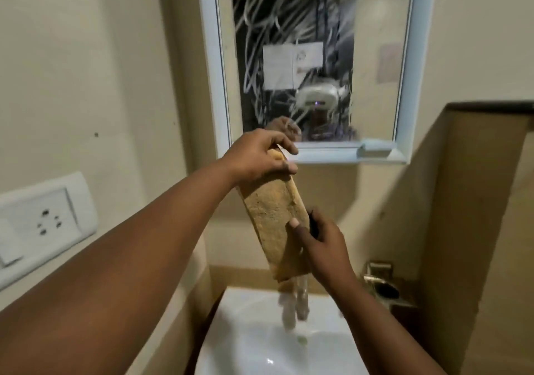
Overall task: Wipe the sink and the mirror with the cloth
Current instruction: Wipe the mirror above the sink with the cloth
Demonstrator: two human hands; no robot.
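A tan folded cloth (273,218) hangs lengthwise in the air between my hands, above the white sink (245,343). My left hand (260,156) grips its top end just below the mirror's lower frame. My right hand (320,240) pinches the cloth's right edge lower down, thumb on its front. The white-framed mirror (375,42) on the wall is covered with white smear streaks. A blurred tap and a trickle of water (297,302) show under the cloth's bottom end, over the basin.
A white socket and switch plate (43,221) is on the left wall. A brass fitting (381,285) sits on a ledge right of the sink. A dark-topped partition (488,106) rises at the right. The mirror's small white shelf (375,150) juts out.
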